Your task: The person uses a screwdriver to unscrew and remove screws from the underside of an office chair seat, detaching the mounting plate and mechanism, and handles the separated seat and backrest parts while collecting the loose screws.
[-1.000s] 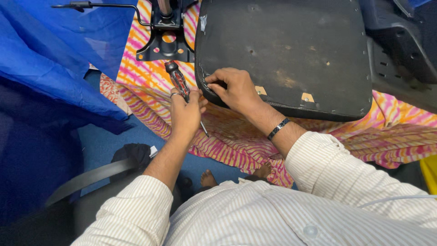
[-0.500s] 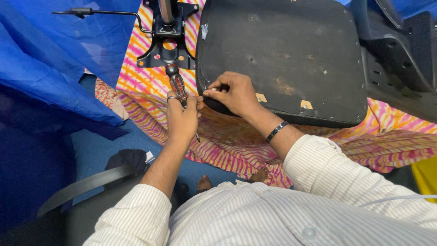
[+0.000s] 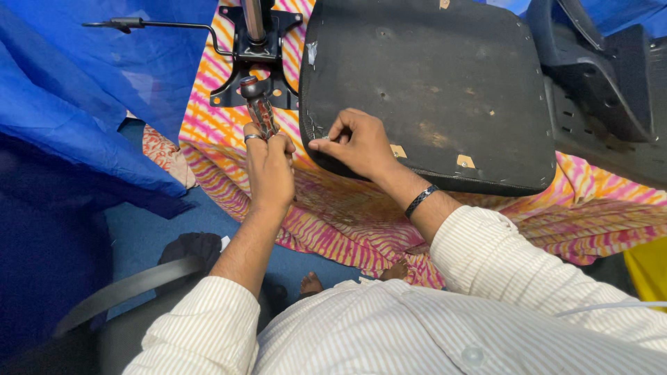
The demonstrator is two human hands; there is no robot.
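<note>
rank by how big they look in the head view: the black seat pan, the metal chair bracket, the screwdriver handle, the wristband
1. Black seat pan
2. Metal chair bracket
3. Screwdriver handle, partly hidden in the left hand
4. Wristband on the right hand, close to the handle in size, so unsure

I am looking at a seat pad (image 3: 445, 90) whose underside is showing as matt black board, scuffed and blotched with pale brown wear, its edge wrapped in grainy black covering. My left hand (image 3: 267, 170) is gripping a screwdriver (image 3: 257, 104) with a glossy red-and-black plastic handle. My right hand (image 3: 358, 142) is pressing on the pad's rough rim. A chair mechanism (image 3: 253, 59) is showing black painted metal with a shiny steel column. A tie-dyed cloth (image 3: 347, 208) is lying soft and wrinkled beneath, and a blue sheet (image 3: 76, 104) is looking thin and slightly sheeny.
</note>
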